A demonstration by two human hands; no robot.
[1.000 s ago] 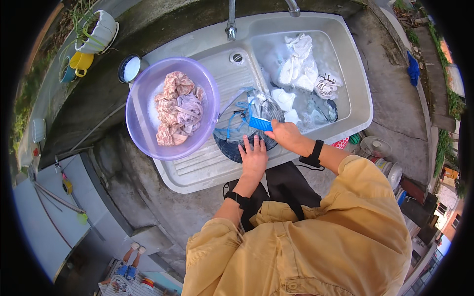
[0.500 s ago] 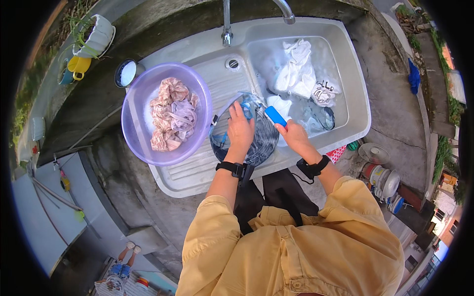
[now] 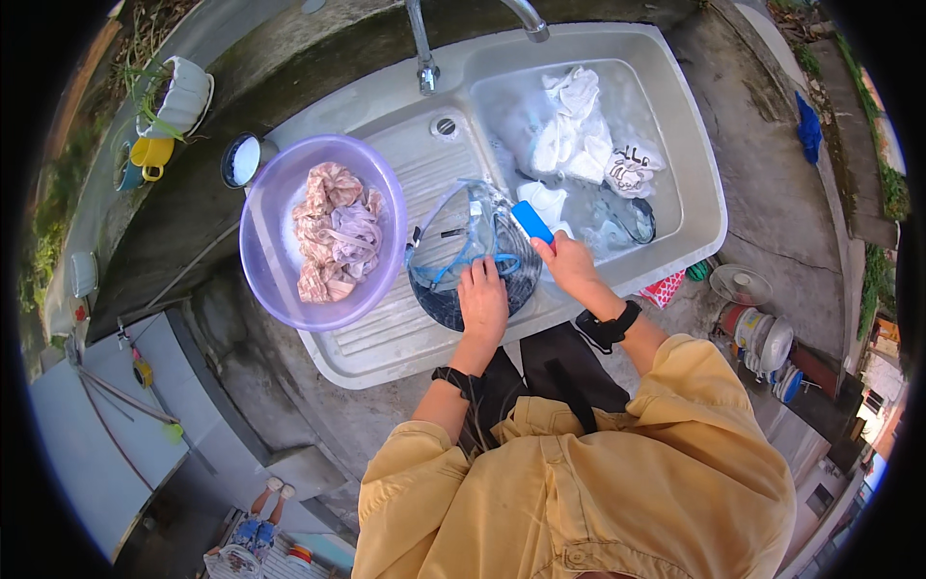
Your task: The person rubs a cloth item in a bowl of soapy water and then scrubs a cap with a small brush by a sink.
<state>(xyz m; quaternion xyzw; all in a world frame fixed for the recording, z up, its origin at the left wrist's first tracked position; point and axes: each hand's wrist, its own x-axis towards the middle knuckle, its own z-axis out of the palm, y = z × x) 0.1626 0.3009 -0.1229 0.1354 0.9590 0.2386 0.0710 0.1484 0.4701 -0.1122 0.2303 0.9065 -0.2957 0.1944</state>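
Observation:
On the ribbed drainboard lies a dark, wet, hat-like cloth item [image 3: 439, 301] with blue trim and a small pale tag inside. My left hand [image 3: 484, 307] is over its near part, fingertips bent onto the blue trim and thumb hidden. In my right hand [image 3: 576, 267] is a blue-backed scrub brush [image 3: 532, 222], fingers wrapped round its near end. The bristle side faces the item's right edge. Right of the brush, white garments [image 3: 579, 135] lie in cloudy water in the sink basin [image 3: 690, 154], along with a dark piece [image 3: 635, 222].
At the left a purple tub [image 3: 253, 265] holds pink-patterned and lilac clothes [image 3: 333, 232]. Behind it stands a small bowl of white powder [image 3: 246, 159]. Faucets [image 3: 426, 72] rise at the sink's back edge. Stacked pans [image 3: 762, 343] are low at the right; a person [image 3: 253, 536] is far lower left.
My left hand has drawn back toward me across the dark item, and its fingers are more bent. The brush has shifted slightly left and up in the picture. The whole view has turned a little.

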